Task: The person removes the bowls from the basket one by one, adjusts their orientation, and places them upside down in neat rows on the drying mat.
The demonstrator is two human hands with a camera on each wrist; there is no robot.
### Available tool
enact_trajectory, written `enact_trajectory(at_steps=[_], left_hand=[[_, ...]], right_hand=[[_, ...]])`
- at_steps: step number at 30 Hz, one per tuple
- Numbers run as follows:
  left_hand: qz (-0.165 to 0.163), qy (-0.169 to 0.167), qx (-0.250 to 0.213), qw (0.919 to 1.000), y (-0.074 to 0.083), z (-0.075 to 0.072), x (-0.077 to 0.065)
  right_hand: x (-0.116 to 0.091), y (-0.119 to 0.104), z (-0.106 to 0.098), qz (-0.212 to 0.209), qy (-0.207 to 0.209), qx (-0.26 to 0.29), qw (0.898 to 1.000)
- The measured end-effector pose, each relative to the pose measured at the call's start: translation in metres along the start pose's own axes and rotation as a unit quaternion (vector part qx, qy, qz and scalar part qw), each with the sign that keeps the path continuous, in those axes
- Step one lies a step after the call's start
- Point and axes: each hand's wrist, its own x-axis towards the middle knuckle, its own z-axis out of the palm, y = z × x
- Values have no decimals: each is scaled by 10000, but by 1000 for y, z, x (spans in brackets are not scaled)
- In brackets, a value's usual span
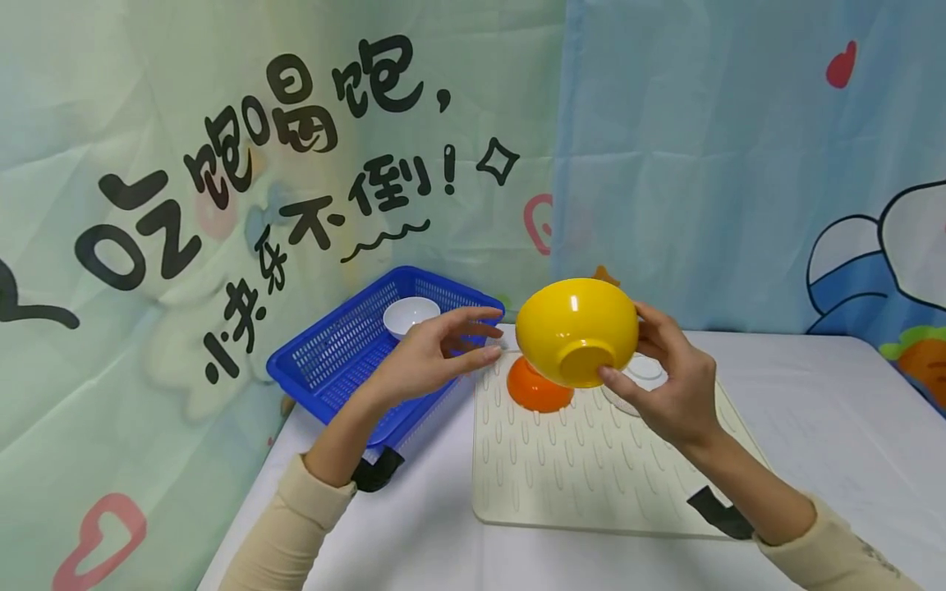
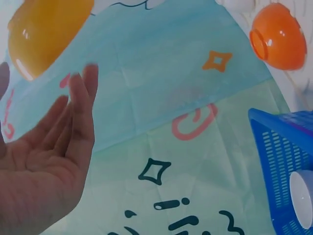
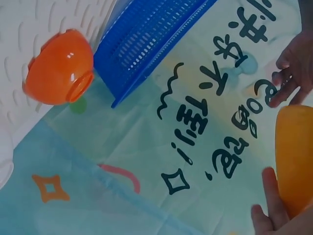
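Thumb and fingers of the right hand (image 1: 668,382) pinch the yellow bowl (image 1: 569,324) at its right side, the thumb by its foot; that is the right grip. The bowl is held up in the air over the far part of the mat (image 1: 562,480), tilted so that its foot faces the person. The left hand (image 1: 439,349), its grip loosely spread and holding nothing, hovers to the left of the bowl, apart from it, over the right side of the basket (image 1: 332,336).

The mat lies on the worktop (image 1: 805,394), reaching toward its far edge. On it the orange bowl (image 1: 538,394) sits upside down, and a pale dish (image 1: 621,400) shows partly behind the yellow bowl and right hand. Toward the worktop's far left corner stands the blue basket, with a white bowl (image 1: 410,313) inside. Printed curtains (image 1: 687,164) hang beyond the far edge.
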Motion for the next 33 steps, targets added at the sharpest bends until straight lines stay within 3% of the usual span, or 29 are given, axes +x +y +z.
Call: enact_trajectory(at_steps=[5, 12, 15, 19, 26, 29, 33], left_hand=[[297, 474, 157, 9983, -1, 5, -1], [911, 674, 800, 9903, 1, 18, -4], [935, 693, 1076, 9873, 2, 24, -6], [883, 558, 1251, 9866, 2, 34, -10], [779, 312, 1141, 9899, 1, 49, -17], [695, 223, 1016, 9921, -1, 55, -20], [736, 79, 843, 9937, -5, 64, -21]], right_hand=[[-1, -7, -1, 909, -183, 213, 9955], [-1, -14, -3, 2012, -861, -108, 9757], [2, -16, -4, 2445, -1386, -272, 9593], [5, -18, -5, 3017, -2073, -272, 9302], [8, -18, -6, 3715, -2815, -95, 8846], [7, -17, -4, 3822, -3057, -33, 8721], [5, -17, -3, 3803, -3225, 47, 8668]])
